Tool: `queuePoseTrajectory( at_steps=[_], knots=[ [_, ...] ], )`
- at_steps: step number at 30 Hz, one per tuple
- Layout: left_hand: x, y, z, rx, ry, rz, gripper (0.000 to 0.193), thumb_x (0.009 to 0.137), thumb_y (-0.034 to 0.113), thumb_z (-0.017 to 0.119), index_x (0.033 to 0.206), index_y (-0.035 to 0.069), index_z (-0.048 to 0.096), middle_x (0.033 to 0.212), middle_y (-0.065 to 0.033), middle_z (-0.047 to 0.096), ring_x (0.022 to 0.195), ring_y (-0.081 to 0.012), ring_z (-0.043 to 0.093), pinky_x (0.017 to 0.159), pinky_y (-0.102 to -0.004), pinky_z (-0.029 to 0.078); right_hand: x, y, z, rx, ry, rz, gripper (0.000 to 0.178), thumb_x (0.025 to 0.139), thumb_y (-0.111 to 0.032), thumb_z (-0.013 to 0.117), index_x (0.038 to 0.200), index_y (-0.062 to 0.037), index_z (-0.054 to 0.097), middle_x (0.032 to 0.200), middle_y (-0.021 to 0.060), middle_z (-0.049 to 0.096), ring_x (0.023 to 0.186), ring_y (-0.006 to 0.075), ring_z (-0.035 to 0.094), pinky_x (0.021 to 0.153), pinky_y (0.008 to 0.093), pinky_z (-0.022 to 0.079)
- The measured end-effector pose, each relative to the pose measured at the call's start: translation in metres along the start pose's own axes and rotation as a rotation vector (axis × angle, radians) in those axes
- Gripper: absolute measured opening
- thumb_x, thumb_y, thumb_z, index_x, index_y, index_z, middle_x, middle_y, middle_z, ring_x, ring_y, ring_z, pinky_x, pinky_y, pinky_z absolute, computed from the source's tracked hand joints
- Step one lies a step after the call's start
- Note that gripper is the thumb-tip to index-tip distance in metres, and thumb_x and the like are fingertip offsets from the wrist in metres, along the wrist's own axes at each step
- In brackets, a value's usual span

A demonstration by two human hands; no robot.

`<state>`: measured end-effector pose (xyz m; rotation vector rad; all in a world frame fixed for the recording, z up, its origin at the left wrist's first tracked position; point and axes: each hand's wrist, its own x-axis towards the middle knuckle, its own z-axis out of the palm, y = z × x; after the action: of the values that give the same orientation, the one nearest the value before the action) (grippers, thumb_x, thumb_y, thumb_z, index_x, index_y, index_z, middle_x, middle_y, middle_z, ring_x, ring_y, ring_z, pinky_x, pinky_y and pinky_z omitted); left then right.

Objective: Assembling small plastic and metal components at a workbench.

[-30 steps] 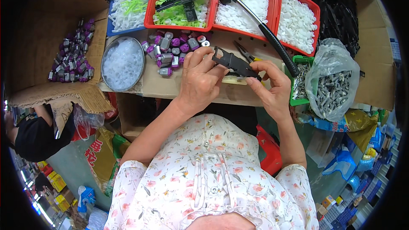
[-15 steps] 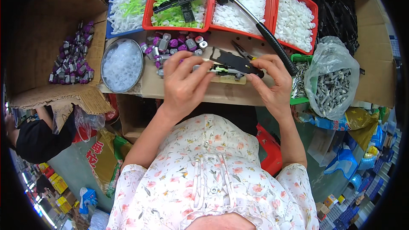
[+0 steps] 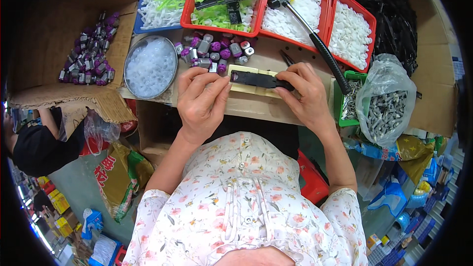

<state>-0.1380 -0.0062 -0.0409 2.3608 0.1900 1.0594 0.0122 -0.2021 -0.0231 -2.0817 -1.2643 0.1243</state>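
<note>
Holding a flat black plastic part [image 3: 259,79] between both hands, you have it lying lengthwise over a pale yellow block [image 3: 246,86] at the front of the workbench [image 3: 256,111]. Your right hand [image 3: 305,96] is closed on the part's right end, thumb and fingers pinching it. Your left hand [image 3: 201,102] sits at the part's left end with its fingertips bent toward it; whether they actually clamp it or only touch it cannot be told. Just behind the part lies a cluster of small purple and grey motors [image 3: 217,51], and beside them, to your left, a round tin of clear plastic bits [image 3: 151,66]. Further back stand a blue tray of white and green pieces [image 3: 165,2] and red trays [image 3: 288,7]; a hammer with a black handle [image 3: 315,37] lies across them, its grip reaching down near your right hand. A clear bag of metal screws [image 3: 387,103] sits to your right.
</note>
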Motion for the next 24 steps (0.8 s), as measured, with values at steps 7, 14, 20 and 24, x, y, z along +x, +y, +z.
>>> queuePoseTrajectory(
  at_steps=[7, 14, 20, 24],
  knots=[
    [0.000, 0.000, 0.003, -0.024, -0.030, -0.003, 0.022, 0.071, -0.003, 0.079, 0.092, 0.003, 0.074, 0.088, -0.0070, 0.066, 0.090, -0.0294, 0.059, 0.077, -0.0376, 0.049, -0.001, 0.000, -0.002, -0.021, -0.049, 0.030, 0.026, 0.078, -0.012, 0.076, 0.102, -0.0048, 0.067, 0.095, 0.0080, 0.058, 0.092, 0.0278, 0.057, 0.075, 0.0405, 0.043],
    [0.001, 0.006, 0.014, -0.051, -0.097, 0.023, 0.023, 0.073, -0.002, 0.078, 0.095, 0.003, 0.074, 0.092, -0.0079, 0.067, 0.092, -0.0298, 0.059, 0.080, -0.0382, 0.049, 0.002, -0.002, -0.006, -0.017, -0.081, 0.064, 0.026, 0.078, -0.011, 0.076, 0.101, -0.0044, 0.067, 0.095, 0.0078, 0.058, 0.093, 0.0274, 0.057, 0.077, 0.0404, 0.043],
    [0.008, 0.011, 0.029, -0.066, -0.158, 0.139, 0.024, 0.072, 0.003, 0.077, 0.095, 0.003, 0.072, 0.100, -0.0077, 0.064, 0.102, -0.0310, 0.060, 0.082, -0.0420, 0.047, 0.005, -0.005, -0.006, -0.073, -0.047, -0.033, 0.027, 0.074, -0.009, 0.078, 0.099, -0.0010, 0.068, 0.092, 0.0109, 0.060, 0.086, 0.0292, 0.057, 0.073, 0.0410, 0.046],
    [0.007, 0.009, 0.034, -0.080, -0.189, 0.160, 0.024, 0.073, 0.004, 0.077, 0.095, 0.003, 0.072, 0.101, -0.0084, 0.064, 0.103, -0.0302, 0.060, 0.082, -0.0421, 0.047, 0.003, -0.005, -0.006, -0.100, -0.038, -0.049, 0.027, 0.075, -0.009, 0.077, 0.099, -0.0014, 0.068, 0.092, 0.0106, 0.060, 0.084, 0.0290, 0.057, 0.072, 0.0407, 0.045]
  ],
)
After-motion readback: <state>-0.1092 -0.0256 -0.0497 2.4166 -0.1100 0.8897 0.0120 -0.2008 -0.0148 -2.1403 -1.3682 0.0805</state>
